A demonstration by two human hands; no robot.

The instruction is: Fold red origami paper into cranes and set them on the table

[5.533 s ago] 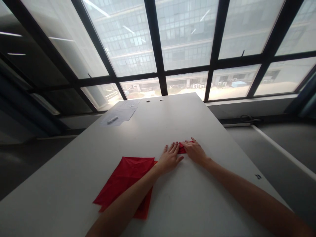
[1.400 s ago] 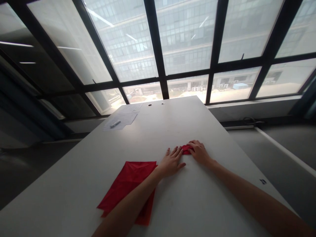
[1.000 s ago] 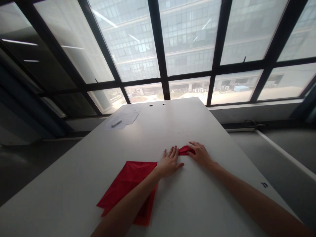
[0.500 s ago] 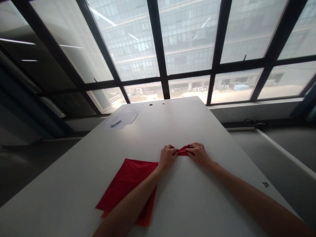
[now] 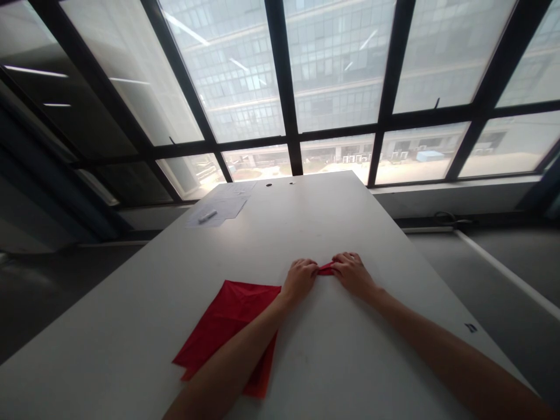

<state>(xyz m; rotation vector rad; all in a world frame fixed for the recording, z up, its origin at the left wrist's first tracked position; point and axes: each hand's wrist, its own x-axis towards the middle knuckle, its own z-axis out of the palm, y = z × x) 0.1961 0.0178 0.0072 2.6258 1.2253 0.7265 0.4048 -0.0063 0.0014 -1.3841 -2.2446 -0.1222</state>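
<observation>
A small piece of folded red paper (image 5: 326, 269) lies on the white table between my two hands. My left hand (image 5: 301, 275) pinches its left end, with the fingers bent. At its right end my right hand (image 5: 352, 272) has its fingers closed on the paper, covering part of it. Larger red sheets (image 5: 231, 314), overlapping and creased, rest to the left, partly beneath my left forearm. The underside of the small piece and some fingertips are hidden.
The white table (image 5: 280, 227) runs away toward the tall windows. Papers (image 5: 231, 207) with a whitish pen or marker (image 5: 207, 217) on them lie at the far left. A dark mark (image 5: 471, 328) sits near the right edge, and a dark cable (image 5: 450, 219) lies beyond it.
Less of the small red paper shows: its raised peak has gone down and it looks narrower. My left hand has shifted slightly right. The view has moved a little.
</observation>
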